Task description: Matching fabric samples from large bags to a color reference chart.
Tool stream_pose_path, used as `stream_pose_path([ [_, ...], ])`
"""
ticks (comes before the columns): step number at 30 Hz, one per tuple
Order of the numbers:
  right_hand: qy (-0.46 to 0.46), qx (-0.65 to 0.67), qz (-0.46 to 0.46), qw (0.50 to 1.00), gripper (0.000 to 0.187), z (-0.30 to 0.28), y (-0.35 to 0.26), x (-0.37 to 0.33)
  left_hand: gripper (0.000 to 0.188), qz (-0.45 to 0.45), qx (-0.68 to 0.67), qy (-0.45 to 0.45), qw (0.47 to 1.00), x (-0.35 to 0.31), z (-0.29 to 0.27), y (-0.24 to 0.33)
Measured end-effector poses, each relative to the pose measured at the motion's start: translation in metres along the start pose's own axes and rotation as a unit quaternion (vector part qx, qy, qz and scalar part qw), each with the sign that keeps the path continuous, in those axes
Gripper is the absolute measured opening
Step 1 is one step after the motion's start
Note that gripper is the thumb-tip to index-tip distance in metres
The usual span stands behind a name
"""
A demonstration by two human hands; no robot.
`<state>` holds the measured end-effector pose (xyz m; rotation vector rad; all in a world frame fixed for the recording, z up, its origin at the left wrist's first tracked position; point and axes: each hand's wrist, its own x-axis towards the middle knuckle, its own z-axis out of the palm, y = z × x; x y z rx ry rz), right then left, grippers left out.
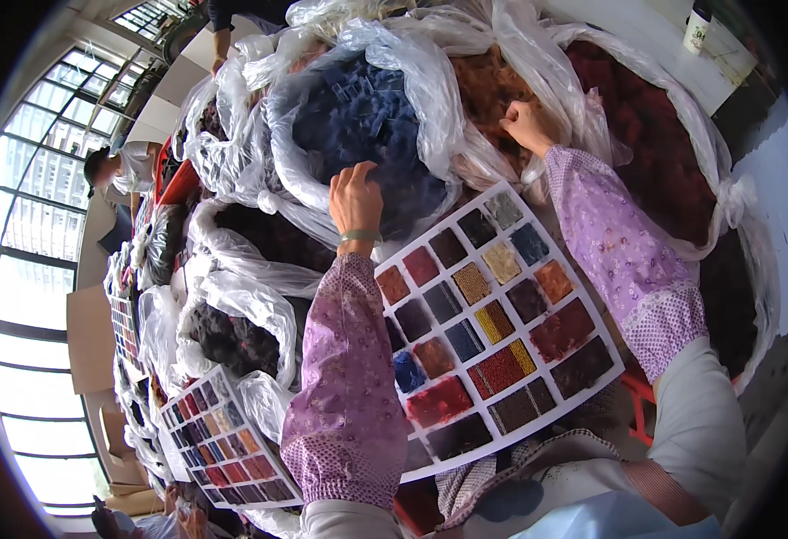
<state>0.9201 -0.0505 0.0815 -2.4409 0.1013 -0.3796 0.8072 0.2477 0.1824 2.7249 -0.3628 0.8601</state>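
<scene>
My left hand (pixel 355 199), its fingers curled in, hangs at the near edge of a clear plastic bag of dark blue fluffy fibre (pixel 349 112). My right hand (pixel 529 128) is pinched closed over a bag of rusty orange-brown fibre (pixel 488 81). Whatever either hand may hold is too small or hidden to make out. Across my lap leans a white sheet (pixel 524 437) with rows of coloured squares in red, blue, brown, grey and yellow. Both my forearms wear purple flowered sleeve covers (pixel 345 386).
Right of my right hand stands a bag of dark red fibre (pixel 646 135). To the left are bags of dark fibre (pixel 232 337) and a second colour sheet (pixel 223 440). A bottle (pixel 697 29) stands on a table at upper right. Other people work at the left and far side.
</scene>
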Motion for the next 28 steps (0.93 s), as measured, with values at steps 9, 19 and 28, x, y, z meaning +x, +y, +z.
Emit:
stream_pose_path([
  [9, 0.001, 0.114, 0.026, 0.993, 0.013, -0.077, -0.04, 0.006, 0.028, -0.181, -0.295, -0.114, 0.931, -0.011, -0.049, -0.023],
  [19, -0.153, 0.012, -0.052, 0.987, 0.037, -0.067, -0.009, -0.014, 0.035, -0.163, -0.118, -0.119, 0.972, -0.05, -0.094, -0.037],
  [28, -0.133, -0.094, -0.095, 0.982, 0.038, -0.05, -0.029, -0.018, 0.035, -0.267, -0.161, -0.113, 0.944, -0.109, -0.151, -0.079],
])
